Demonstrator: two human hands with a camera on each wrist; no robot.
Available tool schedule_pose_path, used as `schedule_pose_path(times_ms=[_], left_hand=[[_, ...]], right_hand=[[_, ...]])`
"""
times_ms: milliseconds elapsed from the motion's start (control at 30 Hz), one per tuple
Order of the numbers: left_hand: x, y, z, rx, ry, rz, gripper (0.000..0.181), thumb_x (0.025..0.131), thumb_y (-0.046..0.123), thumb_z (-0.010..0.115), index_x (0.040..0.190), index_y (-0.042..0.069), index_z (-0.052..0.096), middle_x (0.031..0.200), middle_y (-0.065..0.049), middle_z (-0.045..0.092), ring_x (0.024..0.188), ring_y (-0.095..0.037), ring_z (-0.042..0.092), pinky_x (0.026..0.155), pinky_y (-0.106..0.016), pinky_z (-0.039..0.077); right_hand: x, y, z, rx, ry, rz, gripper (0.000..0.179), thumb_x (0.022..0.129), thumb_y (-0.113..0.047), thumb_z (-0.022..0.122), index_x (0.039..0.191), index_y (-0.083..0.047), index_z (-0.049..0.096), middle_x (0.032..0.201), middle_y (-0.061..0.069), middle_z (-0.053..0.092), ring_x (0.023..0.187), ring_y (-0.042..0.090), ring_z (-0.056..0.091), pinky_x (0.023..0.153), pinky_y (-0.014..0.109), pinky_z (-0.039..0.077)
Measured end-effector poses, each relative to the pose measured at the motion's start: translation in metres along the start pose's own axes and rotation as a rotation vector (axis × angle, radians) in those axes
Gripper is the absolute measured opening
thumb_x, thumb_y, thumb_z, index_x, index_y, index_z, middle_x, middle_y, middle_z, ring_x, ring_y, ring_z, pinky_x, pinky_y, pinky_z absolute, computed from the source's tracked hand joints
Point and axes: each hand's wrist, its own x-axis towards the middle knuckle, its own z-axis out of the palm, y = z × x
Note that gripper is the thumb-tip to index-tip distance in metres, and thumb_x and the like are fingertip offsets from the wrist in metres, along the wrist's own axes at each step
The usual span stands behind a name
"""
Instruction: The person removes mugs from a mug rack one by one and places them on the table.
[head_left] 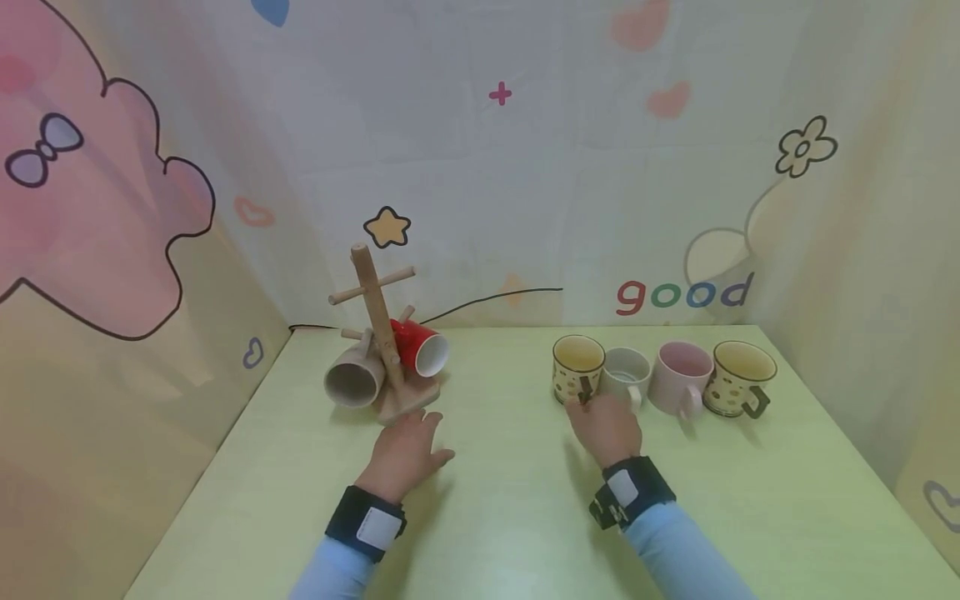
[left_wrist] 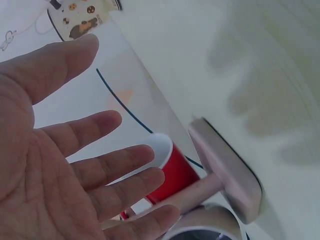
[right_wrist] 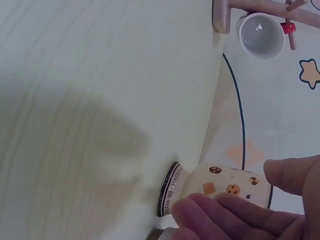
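Note:
My right hand (head_left: 606, 429) is at the dark handle (head_left: 585, 390) of a cream mug (head_left: 573, 367) with brown cookie spots, which stands upright on the table. In the right wrist view the thumb (right_wrist: 290, 175) overlaps the mug's rim end and stands apart from the loosely bent fingers (right_wrist: 210, 212); the handle is hidden there. My left hand (head_left: 405, 454), fingers spread and holding nothing, is just in front of the base of a wooden mug tree (head_left: 375, 292). A red mug (head_left: 412, 342) and a greyish mug (head_left: 354, 377) hang on its lower pegs.
Right of the cream mug stand a white mug (head_left: 626, 367), a pink mug (head_left: 678, 375) and another spotted cream mug (head_left: 738, 379), in a row. A patterned cloth wall (head_left: 450, 167) rises behind the pale table (head_left: 495, 500).

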Motion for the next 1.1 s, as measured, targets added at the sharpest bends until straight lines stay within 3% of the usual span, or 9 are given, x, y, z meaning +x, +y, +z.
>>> schedule_pose_path(times_ms=[233,333,467,567,633,733,867,1100], left_hand=[[-0.002,-0.024,-0.015,-0.054,0.064,-0.046,0.061,0.083,0.028,0.081,0.133,0.003,0.057,0.136,-0.020,0.054,0.111,-0.034,0.060,0.085,-0.050,0.054],[-0.004,-0.035,-0.027,-0.058,0.089,-0.059,0.057,0.084,0.027,0.080,0.131,0.002,0.059,0.129,-0.021,0.058,0.105,-0.034,0.061,0.082,-0.051,0.055],[-0.002,-0.051,-0.048,-0.028,0.119,-0.082,0.043,0.090,0.026,0.074,0.120,-0.002,0.063,0.108,-0.020,0.064,0.097,-0.035,0.062,0.079,-0.052,0.055],[0.003,-0.064,-0.063,-0.039,0.128,-0.130,0.047,0.092,0.027,0.070,0.125,-0.005,0.060,0.114,-0.026,0.061,0.103,-0.040,0.060,0.082,-0.057,0.054],[0.007,-0.071,-0.073,-0.051,0.124,-0.164,0.052,0.093,0.028,0.069,0.130,-0.006,0.056,0.121,-0.030,0.058,0.108,-0.044,0.059,0.085,-0.060,0.052],[0.013,-0.082,-0.084,-0.054,0.132,-0.177,0.057,0.095,0.030,0.066,0.134,-0.009,0.051,0.125,-0.033,0.054,0.111,-0.048,0.057,0.086,-0.061,0.050],[0.022,-0.098,-0.092,-0.029,0.158,-0.167,0.055,0.098,0.029,0.061,0.134,-0.011,0.050,0.124,-0.035,0.053,0.109,-0.049,0.058,0.083,-0.061,0.051],[0.040,-0.115,-0.102,0.030,0.135,-0.196,0.054,0.099,0.028,0.058,0.137,-0.010,0.047,0.127,-0.036,0.052,0.110,-0.051,0.056,0.083,-0.064,0.050]], right_hand=[[-0.006,-0.013,0.000,-0.074,-0.026,-0.078,0.045,0.099,-0.038,0.055,0.067,-0.007,0.064,0.061,0.004,0.054,0.059,0.022,0.052,0.051,0.032,0.035],[-0.008,-0.021,-0.001,-0.060,-0.026,-0.102,0.045,0.098,-0.038,0.056,0.066,-0.008,0.064,0.059,0.003,0.053,0.057,0.021,0.050,0.050,0.031,0.034],[-0.010,-0.028,0.002,-0.050,-0.016,-0.127,0.046,0.097,-0.039,0.057,0.062,-0.010,0.060,0.057,0.001,0.050,0.055,0.019,0.048,0.048,0.030,0.031],[-0.012,-0.031,0.007,-0.067,-0.009,-0.156,0.046,0.096,-0.040,0.058,0.061,-0.009,0.060,0.057,0.001,0.051,0.054,0.019,0.049,0.047,0.030,0.033],[-0.013,-0.033,0.011,-0.090,-0.007,-0.187,0.043,0.096,-0.040,0.059,0.067,-0.008,0.067,0.062,0.002,0.057,0.057,0.019,0.053,0.048,0.031,0.037],[-0.018,-0.035,0.017,-0.136,-0.019,-0.234,0.039,0.096,-0.040,0.061,0.087,-0.005,0.075,0.082,0.007,0.070,0.071,0.024,0.064,0.054,0.037,0.050],[-0.024,-0.040,0.022,-0.219,-0.063,-0.283,0.045,0.095,-0.043,0.062,0.113,-0.003,0.072,0.108,0.014,0.072,0.093,0.033,0.069,0.068,0.047,0.056],[-0.029,-0.050,0.026,-0.341,-0.074,-0.408,0.051,0.092,-0.047,0.065,0.118,-0.003,0.069,0.104,0.013,0.072,0.092,0.030,0.069,0.071,0.045,0.055]])
